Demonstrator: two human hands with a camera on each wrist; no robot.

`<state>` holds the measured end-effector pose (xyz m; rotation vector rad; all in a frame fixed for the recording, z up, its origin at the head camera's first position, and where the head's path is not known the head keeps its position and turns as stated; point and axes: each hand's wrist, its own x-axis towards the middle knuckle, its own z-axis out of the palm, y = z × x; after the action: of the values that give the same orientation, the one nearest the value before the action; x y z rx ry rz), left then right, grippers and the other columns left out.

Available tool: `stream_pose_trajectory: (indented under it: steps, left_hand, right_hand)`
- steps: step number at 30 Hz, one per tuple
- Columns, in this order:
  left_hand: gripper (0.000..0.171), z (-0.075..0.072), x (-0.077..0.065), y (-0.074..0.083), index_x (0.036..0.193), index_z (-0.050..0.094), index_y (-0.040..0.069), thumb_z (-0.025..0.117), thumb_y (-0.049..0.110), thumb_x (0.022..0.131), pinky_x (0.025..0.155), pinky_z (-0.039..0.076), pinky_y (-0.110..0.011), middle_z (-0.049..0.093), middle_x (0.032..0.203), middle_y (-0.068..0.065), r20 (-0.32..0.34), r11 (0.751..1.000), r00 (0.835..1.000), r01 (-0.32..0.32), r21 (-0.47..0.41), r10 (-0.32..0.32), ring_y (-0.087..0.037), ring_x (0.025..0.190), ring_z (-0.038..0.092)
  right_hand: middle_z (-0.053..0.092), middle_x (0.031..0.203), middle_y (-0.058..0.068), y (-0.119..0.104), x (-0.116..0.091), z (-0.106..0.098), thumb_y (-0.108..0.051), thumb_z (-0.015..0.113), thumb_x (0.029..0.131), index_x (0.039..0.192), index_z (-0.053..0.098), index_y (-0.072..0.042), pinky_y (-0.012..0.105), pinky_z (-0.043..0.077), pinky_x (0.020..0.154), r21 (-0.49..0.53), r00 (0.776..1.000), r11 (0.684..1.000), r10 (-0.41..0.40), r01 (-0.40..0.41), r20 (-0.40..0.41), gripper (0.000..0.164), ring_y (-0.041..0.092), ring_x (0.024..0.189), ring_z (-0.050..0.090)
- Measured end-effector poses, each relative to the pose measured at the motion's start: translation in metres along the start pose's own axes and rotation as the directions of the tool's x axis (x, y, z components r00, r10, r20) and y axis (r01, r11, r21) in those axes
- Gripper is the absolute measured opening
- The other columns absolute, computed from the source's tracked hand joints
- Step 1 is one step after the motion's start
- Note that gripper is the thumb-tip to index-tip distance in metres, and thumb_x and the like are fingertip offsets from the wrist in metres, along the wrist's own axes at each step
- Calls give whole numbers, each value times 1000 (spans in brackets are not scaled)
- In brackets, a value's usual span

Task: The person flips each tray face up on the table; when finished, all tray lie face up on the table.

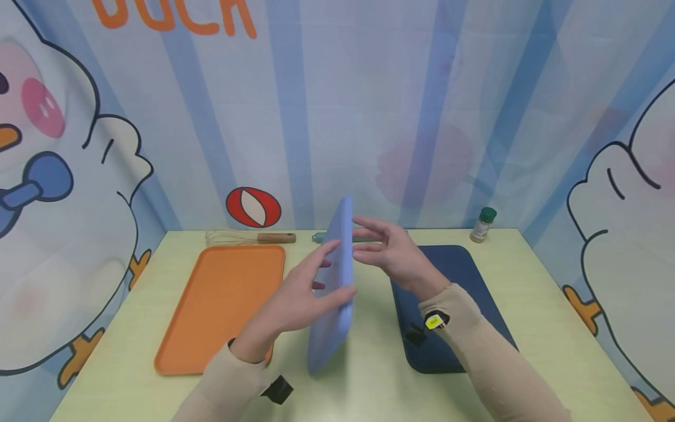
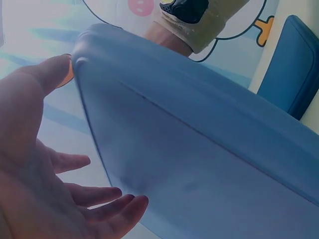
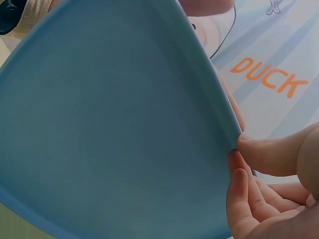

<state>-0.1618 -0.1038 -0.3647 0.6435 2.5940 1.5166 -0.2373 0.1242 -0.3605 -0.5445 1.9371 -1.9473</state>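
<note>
A light blue tray (image 1: 331,305) is held on edge between my hands over the middle of the table, its face nearly upright. My left hand (image 1: 295,296) grips it from the left, thumb at the rim and fingertips against its underside; the left wrist view shows the thumb (image 2: 59,70) at a corner. From the right, my right hand (image 1: 398,253) pinches the far part of the rim. In the right wrist view its thumb (image 3: 264,155) lies on the rim and the fingers (image 3: 241,199) bend in beside the tray's inner face.
An orange tray (image 1: 227,305) lies at left, a dark blue tray (image 1: 448,305) at right, partly under my right forearm. Along the back are a whisk (image 1: 276,238), a teal-handled utensil (image 1: 319,237) partly hidden by the light blue tray, and a green-capped jar (image 1: 481,227). A printed curtain (image 1: 337,117) hangs behind.
</note>
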Motion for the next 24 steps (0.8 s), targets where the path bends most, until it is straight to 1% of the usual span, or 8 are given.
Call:
stream_pose_trajectory:
  steps: [3,6,8,15,20,24]
  left_hand:
    - [85,1,1,2,166,30,28,73,50,96,102,54,-51,40,163,3,-15,1000,1000,10,-2,-10,-27,141,51]
    - [86,1,2,4,166,29,29,74,49,95,100,55,-53,41,162,3,-21,1000,1000,3,-13,-3,-25,138,52]
    - [87,0,2,5,167,29,30,75,48,95,99,56,-52,41,161,4,-22,1000,1000,-4,-20,3,-25,138,51]
    - [85,-2,-1,7,166,31,26,75,44,96,97,58,-48,37,165,2,-27,999,999,-24,-29,24,-28,139,51]
    - [82,-3,-2,6,166,32,28,74,45,97,94,59,-41,37,164,6,-28,1000,1000,-11,-29,10,-25,136,54]
    - [84,-3,-3,5,166,31,27,74,45,97,91,60,-37,36,165,6,-17,999,1000,-12,-38,11,-24,130,58]
  right_hand:
    - [51,155,16,0,1,3,-1,70,100,164,37,-16,48,51,110,-8,1000,1000,-9,9,5,73,38,136,58]
    - [49,156,17,-1,3,7,-1,69,100,164,36,-15,42,53,107,-3,1000,1000,-22,22,13,74,38,136,58]
    - [49,156,18,-2,4,9,1,69,100,165,35,-13,41,54,106,5,1000,1000,-27,27,15,75,39,135,58]
    - [50,154,18,-4,7,16,1,70,99,163,37,-13,42,54,106,-1,999,999,-32,32,-5,73,36,130,61]
    - [51,153,18,-3,9,19,1,69,99,162,39,-12,42,55,105,1,999,999,-39,39,-7,71,35,128,62]
    - [51,154,17,-4,9,20,0,70,99,162,41,-12,43,55,105,-15,999,999,-39,38,-4,70,37,131,60]
